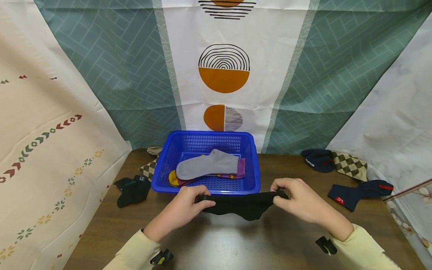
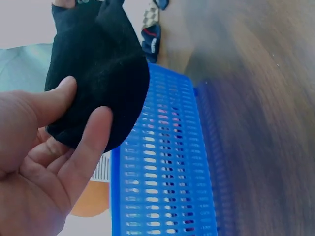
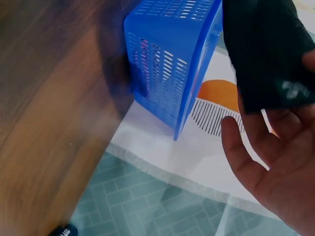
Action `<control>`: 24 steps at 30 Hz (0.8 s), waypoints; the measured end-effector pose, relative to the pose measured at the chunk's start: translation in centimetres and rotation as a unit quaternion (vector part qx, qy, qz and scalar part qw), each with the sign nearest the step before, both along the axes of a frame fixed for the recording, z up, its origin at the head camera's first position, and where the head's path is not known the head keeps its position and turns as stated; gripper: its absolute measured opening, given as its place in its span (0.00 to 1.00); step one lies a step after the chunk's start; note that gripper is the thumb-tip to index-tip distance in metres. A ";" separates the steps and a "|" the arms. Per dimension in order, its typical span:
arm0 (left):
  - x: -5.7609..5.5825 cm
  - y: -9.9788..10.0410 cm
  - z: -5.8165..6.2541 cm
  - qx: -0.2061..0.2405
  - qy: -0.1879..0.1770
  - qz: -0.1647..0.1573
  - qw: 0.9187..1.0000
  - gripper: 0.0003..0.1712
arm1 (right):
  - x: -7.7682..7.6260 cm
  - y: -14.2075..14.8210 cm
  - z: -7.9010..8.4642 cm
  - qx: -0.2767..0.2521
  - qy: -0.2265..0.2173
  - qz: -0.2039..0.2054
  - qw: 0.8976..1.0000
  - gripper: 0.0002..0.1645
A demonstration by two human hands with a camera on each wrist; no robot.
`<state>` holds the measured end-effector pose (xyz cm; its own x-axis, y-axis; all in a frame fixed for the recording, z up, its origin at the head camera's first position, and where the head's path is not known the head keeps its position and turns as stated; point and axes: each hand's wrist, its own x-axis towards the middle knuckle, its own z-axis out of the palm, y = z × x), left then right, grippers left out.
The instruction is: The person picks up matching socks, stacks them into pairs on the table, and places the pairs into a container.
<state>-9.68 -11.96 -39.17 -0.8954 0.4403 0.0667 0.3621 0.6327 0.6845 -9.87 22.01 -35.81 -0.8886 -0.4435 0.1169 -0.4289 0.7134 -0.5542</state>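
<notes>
A black sock (image 1: pixel 241 204) is stretched sideways between both hands, in front of the blue basket's near wall. My left hand (image 1: pixel 189 204) pinches its toe end between thumb and fingers; the left wrist view shows the rounded toe (image 2: pixel 98 93) up close. At the other end my right hand (image 1: pixel 297 198) pinches the cuff, where pale lettering shows in the right wrist view on the dark fabric (image 3: pixel 268 59). Inside the blue basket (image 1: pixel 206 189) lies a grey sock (image 1: pixel 206 165) over purple and yellow ones (image 1: pixel 241 168).
Left of the basket lie a dark LC sock (image 1: pixel 133 191) and a checkered sock (image 1: pixel 147 169). On the right are a navy COTTON sock (image 1: pixel 318 160), a checkered sock (image 1: pixel 351 166) and a navy sock with red patches (image 1: pixel 359 192). Patterned curtains (image 1: pixel 222 120) hang behind the table.
</notes>
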 end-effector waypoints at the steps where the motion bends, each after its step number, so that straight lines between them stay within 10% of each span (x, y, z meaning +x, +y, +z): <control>1: 0.0 0.0 0.0 -0.001 -0.003 -0.004 1.000 0.05 | 0.0 0.1 -0.1 0.000 -0.004 0.010 1.000 0.13; 11: 0.1 -0.9 -1.4 -0.053 -0.093 -0.079 0.991 0.15 | 0.4 -0.2 -2.5 -0.003 -0.065 0.112 0.992 0.14; 15: 0.5 -0.5 -2.5 -0.111 -0.071 -0.087 0.987 0.14 | 0.4 -1.0 -3.7 0.022 -0.087 0.109 0.990 0.16; 19: 0.9 0.1 -2.7 -0.147 -0.021 -0.068 0.987 0.12 | 0.2 -1.5 -3.8 0.033 0.020 0.093 0.995 0.22; 24: 1.3 0.6 -2.4 -0.164 0.022 -0.033 0.986 0.08 | 0.3 -1.7 -4.3 0.057 0.176 0.110 0.977 0.24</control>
<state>-8.34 -11.34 -41.53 -0.8632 0.5021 -0.0515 0.4348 0.7915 0.4295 -9.62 20.33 -40.07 -0.6837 -0.6473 0.3370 -0.7287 0.6307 -0.2670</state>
